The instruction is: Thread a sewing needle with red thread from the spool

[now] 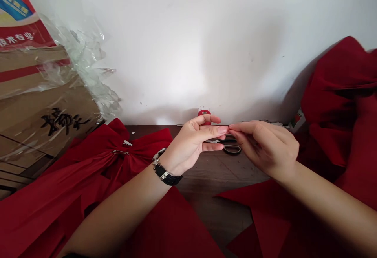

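Left hand: On my feed the left hand (191, 146) stands half open, fingers curled upward, thumb reaching across to the right hand's fingertips. I cannot tell whether it has hold of anything; if it does, the thing is too fine to resolve.

Right hand: The right hand (269, 148) is mostly closed, its thumb and forefinger drawn into a tight pinch against the left thumb. Whatever lies between them is too small for me to tell. The two hands seem raised clear of the cloth so that this fine pinch stays free.

Scissors: Black-handled scissors (231, 149) lie on the worktop (218, 181) just below the hands, probably left there to stay within easy reach.

Pincushion: A small red pincushion (204, 113) bristling with pins stands behind the left fingers, against the wall, apparently placed where the cloth won't bury it.

Red cloth: Gathered red fabric (88, 163) spreads under the left forearm, with a metal pin (119, 152) through its folds, seemingly holding the gathers. More red fabric (338, 93) is heaped at right.

Wall side: A cardboard carton (44, 108) in clear plastic film leans at far left beside the white wall (206, 46).
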Available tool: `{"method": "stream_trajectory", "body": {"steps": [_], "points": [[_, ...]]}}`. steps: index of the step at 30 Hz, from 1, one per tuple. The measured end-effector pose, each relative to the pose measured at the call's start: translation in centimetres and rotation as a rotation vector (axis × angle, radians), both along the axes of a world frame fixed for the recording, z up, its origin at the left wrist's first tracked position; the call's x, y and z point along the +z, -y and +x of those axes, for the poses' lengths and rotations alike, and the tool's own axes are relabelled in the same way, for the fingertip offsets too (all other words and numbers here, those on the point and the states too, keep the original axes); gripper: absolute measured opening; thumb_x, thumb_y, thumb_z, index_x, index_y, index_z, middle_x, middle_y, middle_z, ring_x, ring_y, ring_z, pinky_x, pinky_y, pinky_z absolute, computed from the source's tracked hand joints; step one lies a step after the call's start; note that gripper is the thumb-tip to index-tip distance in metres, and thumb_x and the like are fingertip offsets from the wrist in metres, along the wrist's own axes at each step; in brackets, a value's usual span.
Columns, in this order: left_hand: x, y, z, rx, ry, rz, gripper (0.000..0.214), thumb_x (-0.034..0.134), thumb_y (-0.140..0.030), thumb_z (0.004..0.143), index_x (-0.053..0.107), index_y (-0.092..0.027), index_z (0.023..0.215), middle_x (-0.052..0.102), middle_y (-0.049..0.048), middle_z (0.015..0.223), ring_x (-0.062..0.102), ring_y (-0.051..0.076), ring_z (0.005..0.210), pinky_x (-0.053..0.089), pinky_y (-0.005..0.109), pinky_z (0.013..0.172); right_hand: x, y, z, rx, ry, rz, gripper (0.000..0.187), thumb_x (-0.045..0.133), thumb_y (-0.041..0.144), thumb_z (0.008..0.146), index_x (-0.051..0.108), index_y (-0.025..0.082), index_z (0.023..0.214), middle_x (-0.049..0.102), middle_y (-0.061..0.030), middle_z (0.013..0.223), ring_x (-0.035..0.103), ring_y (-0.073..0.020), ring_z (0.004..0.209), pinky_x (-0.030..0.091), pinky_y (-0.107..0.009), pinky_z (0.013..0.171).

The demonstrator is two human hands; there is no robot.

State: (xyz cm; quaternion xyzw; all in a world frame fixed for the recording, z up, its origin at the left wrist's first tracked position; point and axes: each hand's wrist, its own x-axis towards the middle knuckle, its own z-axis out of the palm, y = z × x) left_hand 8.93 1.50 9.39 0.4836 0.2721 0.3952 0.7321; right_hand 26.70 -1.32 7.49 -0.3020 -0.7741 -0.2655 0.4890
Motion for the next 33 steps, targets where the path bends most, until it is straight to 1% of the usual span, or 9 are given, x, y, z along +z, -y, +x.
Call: {"method": "stream_trajectory", "body": {"steps": [6, 9, 12, 14, 16, 22, 24, 28, 33], "points": [[0.3, 0.3, 0.0, 0.012, 0.053, 0.003, 0.018, 0.074, -0.017, 0.077, 0.062, -0.015, 0.090, 0.067, -0.0015, 0.079, 0.064, 0.008, 0.073, 0.056, 0.016, 0.060, 0.5, 0.1, 0.1, 0.140, 0.002, 0.002, 0.025, 0.061, 0.003, 0.084, 0.062, 0.016, 0.105, 0.071, -0.0057, 0.077, 0.063, -0.0132, 0.060, 0.052, -0.026, 0.055], [0.4, 0.4, -0.1, 0.019, 0.066, 0.016, 0.018, 0.074, -0.016, 0.077, 0.063, -0.014, 0.091, 0.069, -0.0012, 0.081, 0.065, 0.007, 0.073, 0.057, 0.015, 0.061, 0.5, 0.2, 0.2, 0.148, 0.017, 0.029, 0.032, 0.059, 0.001, 0.082, 0.061, 0.016, 0.110, 0.071, -0.0065, 0.078, 0.065, -0.0149, 0.063, 0.054, -0.026, 0.054], [0.3, 0.5, -0.1, 0.047, 0.079, 0.035, 0.022, 0.076, -0.014, 0.075, 0.064, -0.015, 0.093, 0.071, -0.0011, 0.082, 0.066, 0.007, 0.074, 0.057, 0.015, 0.061, 0.5, 0.4, 0.1, 0.130, 0.014, -0.001, 0.038, 0.058, 0.000, 0.082, 0.060, 0.019, 0.115, 0.072, -0.0067, 0.080, 0.067, -0.0164, 0.066, 0.055, -0.028, 0.056], [0.3, 0.6, -0.1, 0.059, 0.083, 0.060, 0.024, 0.076, -0.014, 0.074, 0.064, -0.015, 0.094, 0.072, -0.0006, 0.082, 0.067, 0.008, 0.074, 0.057, 0.015, 0.062, 0.7, 0.7, -0.1, 0.146, -0.020, -0.051, 0.039, 0.057, 0.000, 0.082, 0.061, 0.022, 0.115, 0.072, -0.0060, 0.080, 0.067, -0.0164, 0.065, 0.056, -0.029, 0.056], [0.3, 0.7, -0.2, 0.062, 0.082, 0.088, 0.024, 0.075, -0.014, 0.075, 0.063, -0.015, 0.096, 0.072, 0.0002, 0.083, 0.068, 0.009, 0.074, 0.058, 0.016, 0.062, 1.0, 1.1, -0.2, 0.190, -0.068, -0.124, 0.036, 0.057, 0.001, 0.082, 0.064, 0.023, 0.110, 0.073, -0.0050, 0.080, 0.067, -0.0158, 0.063, 0.055, -0.028, 0.054], [0.4, 1.2, -0.2, 0.064, 0.070, 0.145, 0.024, 0.075, -0.013, 0.075, 0.063, -0.017, 0.096, 0.072, -0.0013, 0.080, 0.069, 0.009, 0.074, 0.057, 0.015, 0.061, 1.8, 1.9, -0.3, 0.265, -0.339, -0.490, 0.010, 0.065, 0.014, 0.083, 0.069, 0.022, 0.089, 0.073, -0.0022, 0.075, 0.070, -0.0169, 0.068, 0.053, -0.025, 0.051], [0.5, 1.4, -0.1, 0.067, 0.067, 0.157, 0.024, 0.075, -0.012, 0.075, 0.063, -0.018, 0.095, 0.072, -0.0027, 0.078, 0.069, 0.009, 0.074, 0.057, 0.015, 0.061, 1.9, 2.0, -0.4, 0.271, -0.416, -0.569, 0.003, 0.068, 0.017, 0.082, 0.068, 0.021, 0.082, 0.072, -0.0015, 0.072, 0.069, -0.0160, 0.068, 0.053, -0.024, 0.052], [0.5, 1.6, -0.1, 0.060, 0.073, 0.167, 0.024, 0.074, -0.013, 0.077, 0.062, -0.019, 0.097, 0.072, -0.0023, 0.078, 0.069, 0.009, 0.075, 0.059, 0.016, 0.065, 2.2, 2.1, -0.6, 0.298, -0.491, -0.619, 0.005, 0.070, 0.019, 0.081, 0.067, 0.020, 0.077, 0.070, 0.0002, 0.068, 0.067, -0.0130, 0.064, 0.052, -0.021, 0.051], [0.4, 1.3, -0.1, -0.001, 0.096, 0.190, 0.019, 0.069, -0.012, 0.080, 0.063, -0.019, 0.097, 0.073, -0.0008, 0.083, 0.070, 0.011, 0.082, 0.059, 0.019, 0.070, 2.8, 2.2, -0.6, 0.373, -0.561, -0.691, 0.006, 0.070, 0.017, 0.080, 0.067, 0.020, 0.075, 0.070, 0.0013, 0.067, 0.065, -0.0100, 0.059, 0.054, -0.018, 0.053]]}}
